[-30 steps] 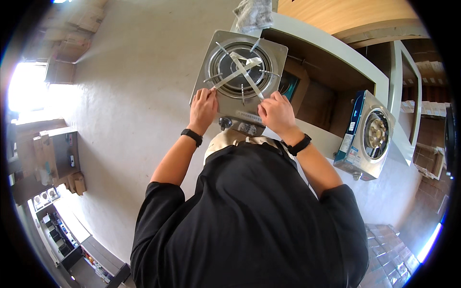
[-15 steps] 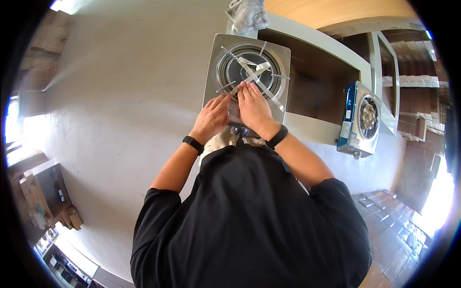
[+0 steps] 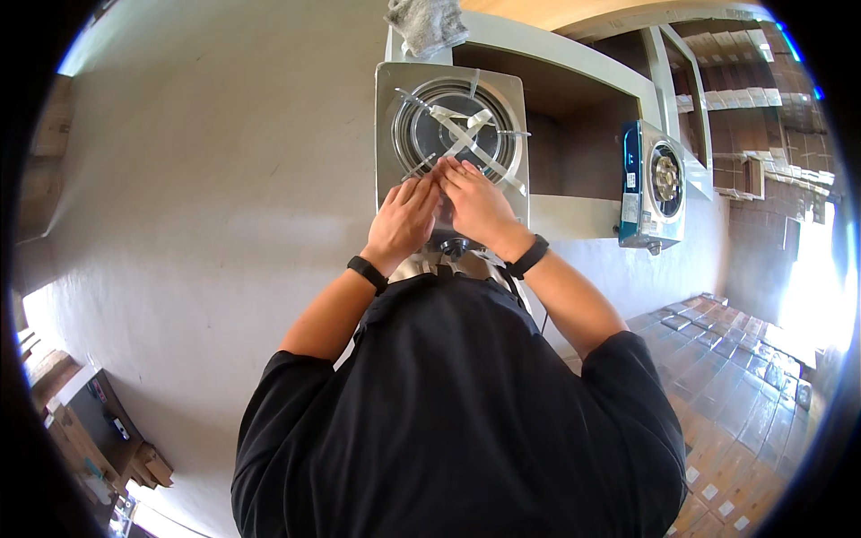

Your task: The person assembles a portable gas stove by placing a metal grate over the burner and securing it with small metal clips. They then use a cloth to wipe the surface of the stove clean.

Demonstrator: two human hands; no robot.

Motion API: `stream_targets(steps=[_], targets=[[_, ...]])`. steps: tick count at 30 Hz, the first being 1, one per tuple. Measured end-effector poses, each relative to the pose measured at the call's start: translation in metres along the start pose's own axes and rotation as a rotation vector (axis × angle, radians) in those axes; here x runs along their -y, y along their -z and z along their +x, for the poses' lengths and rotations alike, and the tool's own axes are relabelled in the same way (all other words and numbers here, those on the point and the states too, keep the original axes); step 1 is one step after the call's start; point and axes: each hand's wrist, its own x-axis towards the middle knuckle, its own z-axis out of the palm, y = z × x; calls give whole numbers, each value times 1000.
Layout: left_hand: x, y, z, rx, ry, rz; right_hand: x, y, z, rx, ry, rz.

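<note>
A steel single-burner gas stove (image 3: 390,117) stands on a white bench in front of me. Pale tape strips (image 3: 466,134) cross over its round burner and pan supports. My left hand (image 3: 404,220) and my right hand (image 3: 480,206) lie side by side on the stove's near half. Their fingertips meet at the near rim of the burner, on the end of a tape strip. Whether either hand pinches the tape is hidden by the fingers. Each wrist wears a black band.
A second stove with a blue side panel (image 3: 653,184) stands on the white bench frame (image 3: 574,67) to the right. A grey cloth (image 3: 426,22) lies beyond the near stove. Rows of flat cartons (image 3: 735,394) cover the floor at lower right. Grey floor (image 3: 197,179) spreads to the left.
My hands came in from the stove's two near corners to the burner and now sit together at its near rim. The view has shifted, bringing the stove closer to centre.
</note>
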Motion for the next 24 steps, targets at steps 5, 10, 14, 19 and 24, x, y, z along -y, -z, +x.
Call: stream_targets(steps=[5, 10, 14, 19, 24], targets=[[1, 4, 0, 16, -24, 31, -23, 30, -19, -196, -135, 137], [0, -4, -5, 5, -17, 45, -54, 11, -63, -96, -173, -105], [0, -5, -7, 34, -10, 88, -60, 8, -78, -140, -110, -58], [-8, 2, -3, 1, 23, 87, -82, 42, -47, 7, -60, 106], [-13, 3, 2, -16, 47, 106, -125, 45, -25, 139, 193, 173]])
